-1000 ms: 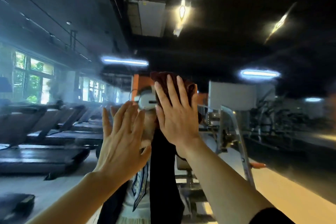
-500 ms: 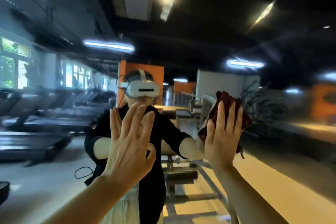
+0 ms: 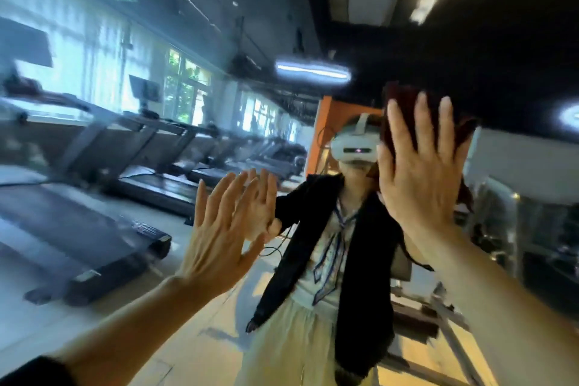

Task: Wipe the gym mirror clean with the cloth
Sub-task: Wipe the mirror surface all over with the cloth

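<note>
The right hand lies flat against the mirror, fingers straight and spread, pressing the dark red cloth to the glass high on the right. The left hand is also flat on the mirror, lower and to the left, fingers straight, holding nothing. The glass reflects the person in a white headset and a row of treadmills.
</note>
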